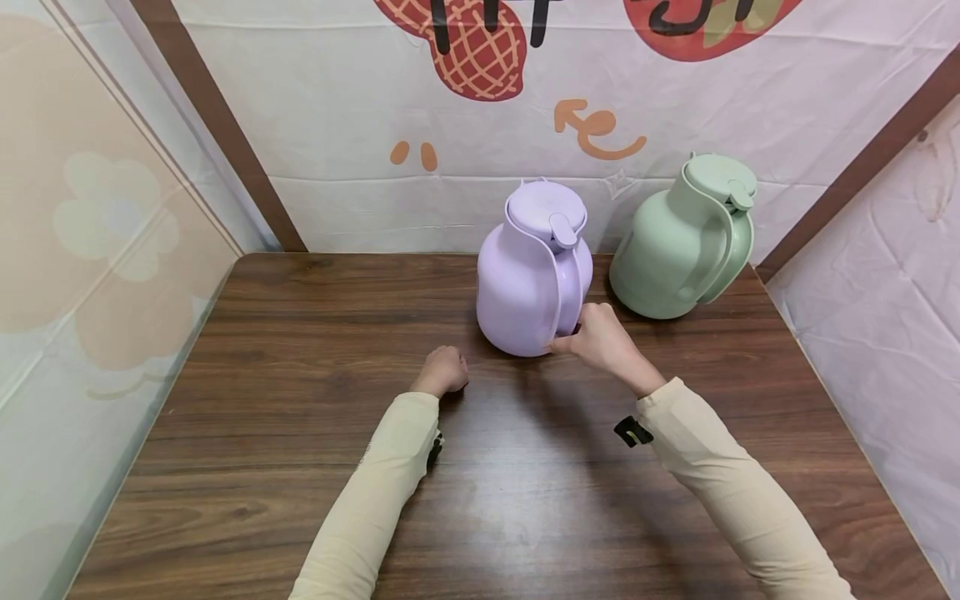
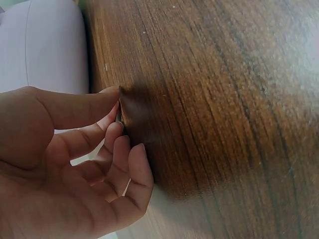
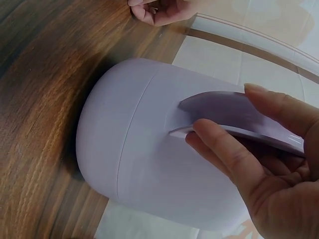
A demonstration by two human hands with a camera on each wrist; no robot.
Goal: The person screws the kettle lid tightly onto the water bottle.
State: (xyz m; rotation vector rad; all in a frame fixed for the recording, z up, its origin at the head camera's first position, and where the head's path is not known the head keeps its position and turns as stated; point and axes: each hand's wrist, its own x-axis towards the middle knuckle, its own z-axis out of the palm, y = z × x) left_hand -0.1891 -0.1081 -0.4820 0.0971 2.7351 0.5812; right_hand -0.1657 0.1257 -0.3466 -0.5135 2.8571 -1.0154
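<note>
A lilac thermos jug [image 1: 517, 283] stands upright on the brown wooden table [image 1: 300, 467], its handle turned toward the right front. My right hand [image 1: 600, 337] is at the lower part of that handle. In the right wrist view, the thumb and index finger of my right hand [image 3: 284, 184] lie on opposite edges of the jug's handle [image 3: 224, 107], with other fingers curled partly out of sight. Left of the jug, my left hand [image 1: 444, 369] rests at the tabletop. Loosely curled, my left hand [image 2: 89, 164] shows thumb and fingertips close together and no object clearly between them.
A pale green thermos jug [image 1: 671, 246] stands at the back right, close beside the lilac one. Behind the table hangs a white printed cloth [image 1: 337, 117]. More cloth [image 1: 892, 267] borders the right side.
</note>
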